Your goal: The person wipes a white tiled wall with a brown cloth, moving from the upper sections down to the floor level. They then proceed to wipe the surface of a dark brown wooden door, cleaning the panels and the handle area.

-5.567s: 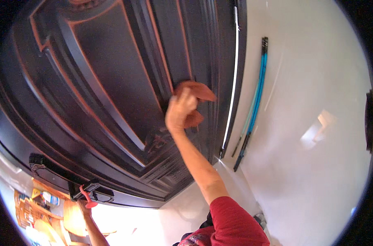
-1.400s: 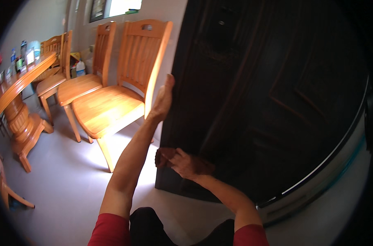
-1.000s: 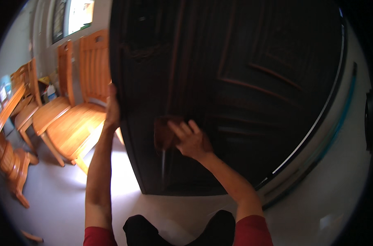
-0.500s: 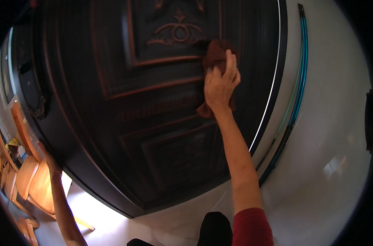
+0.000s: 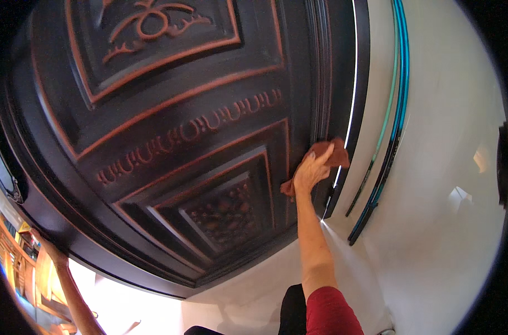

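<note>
A dark door [image 5: 148,125] with copper-coloured raised trim, scrollwork and framed panels fills most of the view. My right hand [image 5: 311,172] presses a reddish-brown cloth [image 5: 331,152] against the door's right border, beside the lower panel. The fingers bend over the cloth, which spreads out past them on both sides. At the lower left, my left hand [image 5: 49,249] grips the door's outer edge, with part of its fingers out of sight.
Blue and green poles [image 5: 400,84] lean on the pale wall [image 5: 449,111] to the right. Beyond the door's left edge stand wooden chairs [image 5: 19,259]. The floor [image 5: 243,304] is light and glossy, with bright light at lower left. A door handle plate [image 5: 4,176] shows at far left.
My right hand and the cloth have moved down the door toward its right edge. The view has tilted lower, showing more of the bottom panel. My left hand stays at the door's edge.
</note>
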A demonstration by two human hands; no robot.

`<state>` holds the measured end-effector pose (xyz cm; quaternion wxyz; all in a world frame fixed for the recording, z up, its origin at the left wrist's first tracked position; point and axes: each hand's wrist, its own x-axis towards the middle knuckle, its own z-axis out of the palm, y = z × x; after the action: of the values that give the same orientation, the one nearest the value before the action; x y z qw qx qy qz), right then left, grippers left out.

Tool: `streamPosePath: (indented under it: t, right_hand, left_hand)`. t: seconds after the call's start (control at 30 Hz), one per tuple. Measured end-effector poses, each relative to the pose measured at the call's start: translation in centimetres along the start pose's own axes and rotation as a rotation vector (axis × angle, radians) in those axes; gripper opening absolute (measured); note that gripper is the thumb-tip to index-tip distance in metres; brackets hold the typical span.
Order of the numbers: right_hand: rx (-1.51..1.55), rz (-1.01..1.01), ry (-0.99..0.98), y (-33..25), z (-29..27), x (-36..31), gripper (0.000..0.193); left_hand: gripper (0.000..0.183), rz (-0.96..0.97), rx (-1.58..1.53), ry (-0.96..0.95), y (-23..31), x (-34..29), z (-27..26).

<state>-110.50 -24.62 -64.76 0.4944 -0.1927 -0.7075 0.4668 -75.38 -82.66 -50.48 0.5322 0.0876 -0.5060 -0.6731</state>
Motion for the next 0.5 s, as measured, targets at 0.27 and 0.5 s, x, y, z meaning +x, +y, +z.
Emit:
streamPosePath:
  t: [0.27, 0.5]
  right_hand:
    - [0.393, 0.306, -0.062, 10.3, 0.0, -1.6, 0.054]
    - [0.395, -0.109, -0.050, -6.7, -0.9, 8.4, 0.050]
  left_hand:
    - [0.092, 0.084, 0.071, 0.040, 0.3, -0.1, -0.1]
    - [0.086, -0.028, -0.018, -0.004, 0.1, -1.1, -0.6]
